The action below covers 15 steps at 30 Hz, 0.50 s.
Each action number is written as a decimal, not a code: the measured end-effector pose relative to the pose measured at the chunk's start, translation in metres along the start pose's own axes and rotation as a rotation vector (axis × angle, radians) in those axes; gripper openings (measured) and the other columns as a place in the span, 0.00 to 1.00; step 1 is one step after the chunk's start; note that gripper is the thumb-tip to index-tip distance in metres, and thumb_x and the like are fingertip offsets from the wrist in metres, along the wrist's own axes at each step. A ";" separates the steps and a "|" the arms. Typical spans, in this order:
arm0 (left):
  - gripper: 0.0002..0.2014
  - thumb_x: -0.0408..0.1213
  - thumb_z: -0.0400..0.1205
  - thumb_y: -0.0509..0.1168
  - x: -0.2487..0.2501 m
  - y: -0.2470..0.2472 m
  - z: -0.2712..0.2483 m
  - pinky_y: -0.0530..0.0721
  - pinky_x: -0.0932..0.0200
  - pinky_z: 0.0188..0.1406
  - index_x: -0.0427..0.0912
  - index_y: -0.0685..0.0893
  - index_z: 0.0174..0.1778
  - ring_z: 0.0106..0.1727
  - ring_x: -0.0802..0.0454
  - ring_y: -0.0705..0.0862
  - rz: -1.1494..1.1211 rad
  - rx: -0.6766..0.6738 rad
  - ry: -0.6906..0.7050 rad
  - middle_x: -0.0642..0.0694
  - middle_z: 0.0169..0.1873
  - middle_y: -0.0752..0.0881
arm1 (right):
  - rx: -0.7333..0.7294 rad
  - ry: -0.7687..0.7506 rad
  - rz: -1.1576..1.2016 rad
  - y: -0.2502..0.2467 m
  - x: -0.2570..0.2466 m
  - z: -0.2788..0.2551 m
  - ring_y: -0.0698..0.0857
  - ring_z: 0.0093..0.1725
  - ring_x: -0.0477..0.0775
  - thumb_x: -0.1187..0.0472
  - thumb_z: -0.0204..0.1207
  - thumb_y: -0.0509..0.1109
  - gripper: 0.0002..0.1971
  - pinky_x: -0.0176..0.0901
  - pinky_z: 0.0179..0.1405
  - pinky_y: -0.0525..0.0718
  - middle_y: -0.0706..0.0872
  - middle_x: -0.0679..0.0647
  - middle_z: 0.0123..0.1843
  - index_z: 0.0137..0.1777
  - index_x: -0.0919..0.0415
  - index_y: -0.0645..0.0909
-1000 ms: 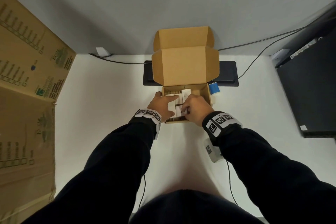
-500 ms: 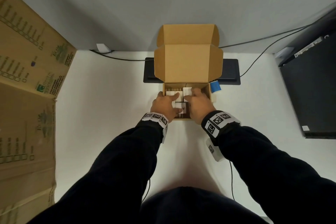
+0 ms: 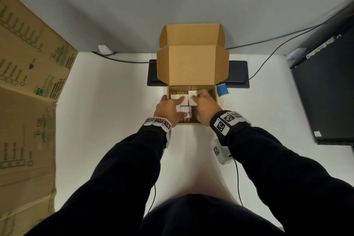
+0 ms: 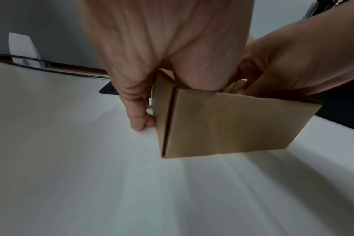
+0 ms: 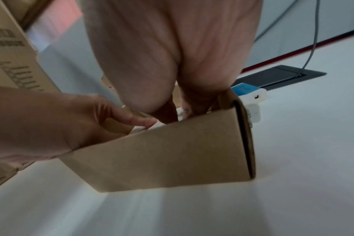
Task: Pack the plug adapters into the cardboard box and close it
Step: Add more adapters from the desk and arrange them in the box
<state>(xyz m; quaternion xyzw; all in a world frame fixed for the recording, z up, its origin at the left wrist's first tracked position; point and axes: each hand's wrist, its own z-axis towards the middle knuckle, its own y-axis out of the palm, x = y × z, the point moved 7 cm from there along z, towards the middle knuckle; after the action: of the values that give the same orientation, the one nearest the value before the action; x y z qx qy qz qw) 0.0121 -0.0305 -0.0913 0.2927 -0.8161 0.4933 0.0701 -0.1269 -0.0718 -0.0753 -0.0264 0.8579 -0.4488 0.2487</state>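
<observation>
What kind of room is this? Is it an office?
Probably an office desk: a white desktop with a grey partition behind it, a black cable hatch with cables, and a dark computer case at the right.

Large printed carton (image 3: 28, 86) at left, black monitor (image 3: 329, 97) at right, blue-white device (image 3: 222, 90) near black desk grommet (image 3: 238, 73).

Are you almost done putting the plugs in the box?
Nearly. Several white plug adapters already sit inside the cardboard box. Both hands, the left hand and the right hand, are in the box arranging them. The lid is up, so closing it is left.
</observation>
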 end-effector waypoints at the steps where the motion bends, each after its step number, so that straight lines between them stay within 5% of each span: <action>1: 0.34 0.57 0.76 0.74 0.000 0.000 0.000 0.77 0.46 0.73 0.63 0.73 0.79 0.73 0.37 0.77 0.002 -0.002 -0.005 0.42 0.74 0.74 | -0.004 0.004 -0.002 -0.001 -0.001 0.001 0.74 0.75 0.63 0.73 0.75 0.69 0.28 0.48 0.77 0.73 0.60 0.59 0.81 0.77 0.63 0.73; 11: 0.33 0.56 0.77 0.72 0.014 -0.003 -0.011 0.82 0.40 0.66 0.66 0.70 0.78 0.67 0.30 0.77 0.143 0.044 -0.014 0.39 0.80 0.57 | -0.056 -0.003 0.002 -0.011 -0.006 -0.003 0.75 0.73 0.64 0.70 0.77 0.69 0.29 0.53 0.76 0.75 0.70 0.62 0.76 0.78 0.59 0.72; 15: 0.29 0.50 0.80 0.71 0.031 -0.012 -0.023 0.84 0.40 0.52 0.63 0.69 0.77 0.69 0.25 0.71 0.349 0.123 -0.038 0.30 0.81 0.52 | 0.178 -0.014 0.254 -0.039 0.009 -0.013 0.83 0.62 0.60 0.73 0.76 0.67 0.21 0.43 0.65 0.78 0.87 0.60 0.62 0.68 0.60 0.83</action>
<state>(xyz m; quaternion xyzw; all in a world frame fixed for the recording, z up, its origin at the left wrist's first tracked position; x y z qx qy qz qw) -0.0105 -0.0274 -0.0579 0.1597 -0.8241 0.5411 -0.0498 -0.1477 -0.0878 -0.0420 0.1013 0.8093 -0.4880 0.3108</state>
